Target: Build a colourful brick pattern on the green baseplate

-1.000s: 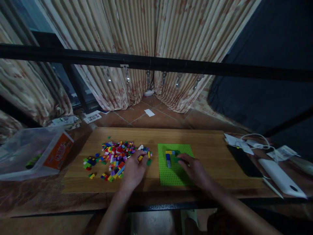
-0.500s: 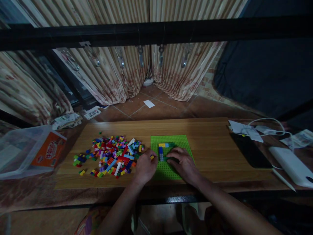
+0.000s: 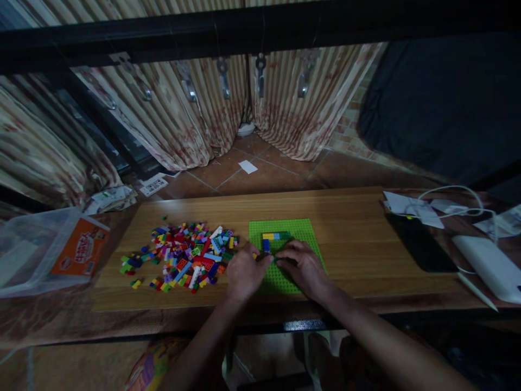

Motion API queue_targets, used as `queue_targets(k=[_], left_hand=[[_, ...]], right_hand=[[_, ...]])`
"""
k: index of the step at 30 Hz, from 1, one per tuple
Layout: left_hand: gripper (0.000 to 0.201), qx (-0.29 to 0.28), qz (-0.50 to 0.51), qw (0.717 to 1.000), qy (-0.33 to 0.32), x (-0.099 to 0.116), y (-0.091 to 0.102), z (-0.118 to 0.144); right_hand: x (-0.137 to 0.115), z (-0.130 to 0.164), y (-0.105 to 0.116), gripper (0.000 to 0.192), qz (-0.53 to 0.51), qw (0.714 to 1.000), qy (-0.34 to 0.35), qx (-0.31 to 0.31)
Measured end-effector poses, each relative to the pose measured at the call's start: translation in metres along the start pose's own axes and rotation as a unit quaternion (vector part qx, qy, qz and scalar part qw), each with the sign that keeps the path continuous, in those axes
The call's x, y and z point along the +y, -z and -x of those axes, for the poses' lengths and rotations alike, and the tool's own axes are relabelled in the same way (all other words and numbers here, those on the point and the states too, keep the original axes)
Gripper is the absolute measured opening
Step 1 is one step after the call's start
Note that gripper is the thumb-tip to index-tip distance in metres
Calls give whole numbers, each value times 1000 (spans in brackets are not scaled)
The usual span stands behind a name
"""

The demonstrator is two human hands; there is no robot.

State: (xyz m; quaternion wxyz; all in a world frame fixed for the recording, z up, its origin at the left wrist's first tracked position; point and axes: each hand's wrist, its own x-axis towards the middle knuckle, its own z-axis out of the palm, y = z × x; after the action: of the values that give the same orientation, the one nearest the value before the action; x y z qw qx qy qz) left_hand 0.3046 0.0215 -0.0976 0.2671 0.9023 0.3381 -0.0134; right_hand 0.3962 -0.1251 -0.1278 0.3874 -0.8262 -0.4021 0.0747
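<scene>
A green baseplate [image 3: 303,231] lies on the wooden board [image 3: 350,239], with a short row of yellow, blue and green bricks [image 3: 275,236] at its far side. My left hand [image 3: 244,271] rests on the plate's left edge, fingers pinched on a small yellow brick. My right hand [image 3: 303,266] lies on the plate beside it, fingertips pressed on the bricks; the two hands nearly touch. A heap of loose coloured bricks [image 3: 183,255] is spread to the left of the plate.
A clear plastic box with an orange label [image 3: 52,250] sits at far left. A dark phone [image 3: 421,247], white cable [image 3: 448,193], papers and a white device [image 3: 488,266] lie at right. A black bar [image 3: 260,27] and curtains stand behind.
My left hand left the brick heap with a small yellow brick and came right onto the baseplate, meeting my right hand. The view tilted down a little.
</scene>
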Motion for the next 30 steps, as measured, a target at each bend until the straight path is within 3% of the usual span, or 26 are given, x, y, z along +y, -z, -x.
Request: queue_targets(k=[20, 30], left_hand=[[30, -13, 5, 999, 29, 6, 0, -5], [25, -38, 12, 999, -2, 3, 4, -10]], right_hand=[[3, 0, -4, 10, 33, 999, -8, -5], [3, -2, -4, 11, 64, 998, 4, 0]])
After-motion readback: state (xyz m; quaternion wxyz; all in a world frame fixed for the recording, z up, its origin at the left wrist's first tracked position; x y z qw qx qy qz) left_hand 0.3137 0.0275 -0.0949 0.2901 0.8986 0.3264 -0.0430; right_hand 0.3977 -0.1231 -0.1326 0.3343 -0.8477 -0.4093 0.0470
